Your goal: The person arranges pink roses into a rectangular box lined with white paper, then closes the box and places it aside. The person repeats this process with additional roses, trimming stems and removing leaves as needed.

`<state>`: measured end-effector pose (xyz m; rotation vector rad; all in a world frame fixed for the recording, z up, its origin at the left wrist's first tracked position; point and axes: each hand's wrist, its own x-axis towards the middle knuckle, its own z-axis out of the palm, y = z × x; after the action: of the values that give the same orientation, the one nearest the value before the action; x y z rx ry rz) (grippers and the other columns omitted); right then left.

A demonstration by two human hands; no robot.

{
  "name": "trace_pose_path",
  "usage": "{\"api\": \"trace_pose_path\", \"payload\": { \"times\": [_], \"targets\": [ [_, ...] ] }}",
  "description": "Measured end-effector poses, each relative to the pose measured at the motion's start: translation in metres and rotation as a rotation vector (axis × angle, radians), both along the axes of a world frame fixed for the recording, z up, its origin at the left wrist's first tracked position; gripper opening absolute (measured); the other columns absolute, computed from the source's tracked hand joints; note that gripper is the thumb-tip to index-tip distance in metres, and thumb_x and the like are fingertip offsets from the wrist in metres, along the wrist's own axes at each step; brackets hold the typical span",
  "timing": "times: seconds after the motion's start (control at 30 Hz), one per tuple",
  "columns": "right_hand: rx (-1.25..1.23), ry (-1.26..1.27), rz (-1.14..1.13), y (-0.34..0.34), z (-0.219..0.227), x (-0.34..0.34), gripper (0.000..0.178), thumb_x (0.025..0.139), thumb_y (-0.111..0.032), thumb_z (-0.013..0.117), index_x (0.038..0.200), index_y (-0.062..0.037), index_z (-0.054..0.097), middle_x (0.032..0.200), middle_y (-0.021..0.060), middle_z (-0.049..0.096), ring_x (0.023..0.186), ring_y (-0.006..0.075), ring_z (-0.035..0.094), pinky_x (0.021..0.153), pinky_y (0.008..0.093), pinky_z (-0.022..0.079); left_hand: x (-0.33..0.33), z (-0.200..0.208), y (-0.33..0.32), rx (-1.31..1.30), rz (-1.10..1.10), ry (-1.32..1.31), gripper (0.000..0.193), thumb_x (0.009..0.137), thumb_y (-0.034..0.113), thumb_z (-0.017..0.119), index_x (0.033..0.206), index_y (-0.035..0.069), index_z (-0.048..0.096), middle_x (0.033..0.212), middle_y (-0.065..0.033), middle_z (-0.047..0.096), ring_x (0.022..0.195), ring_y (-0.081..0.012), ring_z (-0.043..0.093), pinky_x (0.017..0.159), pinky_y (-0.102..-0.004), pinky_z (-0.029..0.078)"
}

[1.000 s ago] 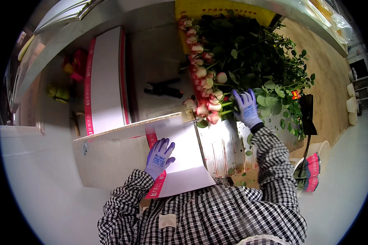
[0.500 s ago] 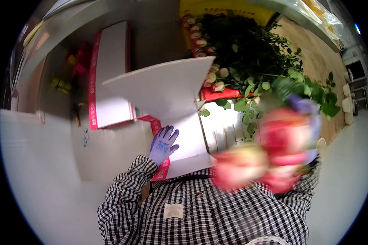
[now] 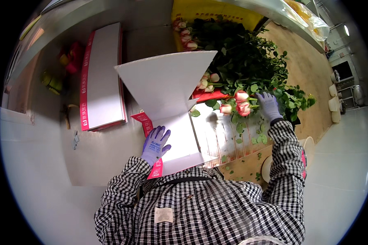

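Observation:
My left hand (image 3: 153, 147), in a white glove with purple fingertips, lies with fingers apart on the near left side of an open white cardboard box (image 3: 176, 138) with pink-red edging. The box's tall flap (image 3: 169, 79) stands raised at its far side. To the right, my gloved right hand (image 3: 269, 107) is closed over the stems of a few pink-and-cream roses (image 3: 242, 108), low over the metal worktop. Their blooms point left and their leaves (image 3: 300, 98) trail out right of the hand. The fingers' undersides are hidden.
Behind my right hand lies a big heap of leafy rose stems (image 3: 237, 53) on yellow sheeting (image 3: 216, 9). A red wrapped item (image 3: 210, 95) is by the box. Flat white-and-pink boxes (image 3: 104, 77) stand at left. Loose leaves (image 3: 239, 128) litter the metal worktop (image 3: 216, 134).
My right hand has moved away from my body with the roses, down and forward to the worktop beside the heap. My left hand stays on the box.

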<state>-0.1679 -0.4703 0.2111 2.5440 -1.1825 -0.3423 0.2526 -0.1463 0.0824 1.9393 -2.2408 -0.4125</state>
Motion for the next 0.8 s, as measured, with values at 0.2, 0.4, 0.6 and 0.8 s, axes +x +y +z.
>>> {"api": "trace_pose_path", "payload": {
  "times": [0.2, 0.4, 0.6, 0.8],
  "targets": [
    [-0.035, 0.318, -0.204, -0.042, 0.024, -0.047, 0.035, 0.084, -0.014, 0.061, 0.117, -0.0174, 0.054, 0.111, 0.0099, 0.056, 0.103, 0.0277, 0.057, 0.085, 0.0427, 0.044, 0.000, 0.010, 0.003, 0.001, 0.008, 0.008, 0.066, 0.085, 0.043, 0.059, 0.140, 0.011, 0.042, 0.144, -0.0171, 0.040, 0.134, -0.0345, 0.036, 0.113, -0.0476, 0.027],
    [-0.285, 0.233, -0.257, -0.040, 0.106, -0.135, 0.033, 0.083, -0.008, 0.059, 0.116, -0.0163, 0.058, 0.108, 0.0093, 0.058, 0.104, 0.0289, 0.057, 0.086, 0.0458, 0.045, 0.000, 0.013, 0.004, -0.007, -0.007, 0.032, 0.070, 0.083, 0.041, 0.062, 0.142, 0.010, 0.040, 0.144, -0.0178, 0.039, 0.133, -0.0353, 0.037, 0.112, -0.0482, 0.029],
    [-0.276, -0.255, -0.038, 0.072, 0.213, -0.034, 0.047, 0.074, -0.004, 0.061, 0.121, -0.0107, 0.057, 0.105, 0.0119, 0.058, 0.100, 0.0325, 0.055, 0.084, 0.0422, 0.044, 0.003, 0.020, 0.008, -0.026, 0.014, 0.057, 0.068, 0.084, 0.040, 0.062, 0.142, 0.010, 0.040, 0.143, -0.0176, 0.039, 0.133, -0.0356, 0.036, 0.113, -0.0485, 0.028],
    [-0.118, -0.503, 0.218, 0.169, 0.130, 0.111, 0.064, 0.068, -0.006, 0.066, 0.130, -0.0180, 0.056, 0.098, 0.0064, 0.055, 0.090, 0.0255, 0.054, 0.078, 0.0409, 0.043, 0.006, 0.008, 0.007, -0.058, 0.004, 0.100, 0.069, 0.083, 0.036, 0.062, 0.142, 0.009, 0.040, 0.143, -0.0178, 0.040, 0.133, -0.0355, 0.037, 0.112, -0.0484, 0.028]
  ]
}}
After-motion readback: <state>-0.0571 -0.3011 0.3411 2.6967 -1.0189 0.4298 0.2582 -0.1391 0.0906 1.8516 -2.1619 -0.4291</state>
